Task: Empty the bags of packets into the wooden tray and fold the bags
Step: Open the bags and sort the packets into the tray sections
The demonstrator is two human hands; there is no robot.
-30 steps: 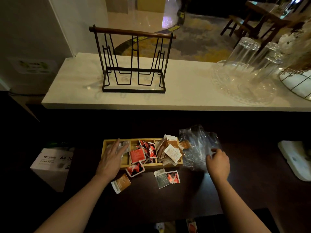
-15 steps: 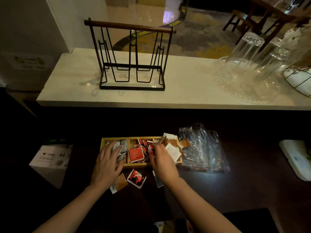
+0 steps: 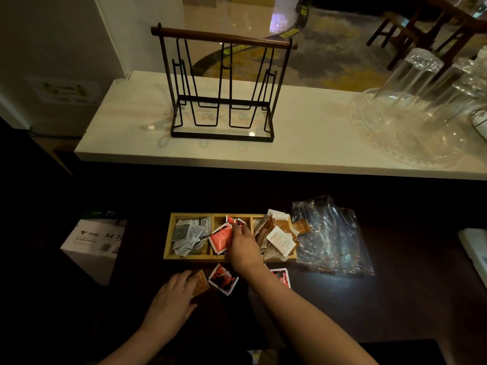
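The wooden tray (image 3: 168, 241) has three compartments: grey-white packets on the left, red ones in the middle, brown and white ones on the right. My right hand (image 3: 243, 247) reaches into the middle compartment, fingers curled on a red packet (image 3: 220, 239). My left hand (image 3: 171, 295) lies on the dark table in front of the tray, fingertips resting on a brown packet (image 3: 202, 284). Beside it a red-black packet (image 3: 222, 281) lies loose. Another red packet (image 3: 282, 276) shows partly behind my right forearm. Crumpled clear plastic bags (image 3: 332, 241) lie just right of the tray.
A white counter (image 3: 303, 143) runs behind the dark table, carrying a black wire rack (image 3: 224, 85) and upturned glasses on a glass tray (image 3: 411, 119). A white A4 paper box (image 3: 92, 241) stands at the left. A white object (image 3: 474, 248) sits at the right edge.
My right hand left the plastic bags and moved left into the tray's middle compartment. My left hand drew back off the tray's left compartment onto the brown packet on the table.
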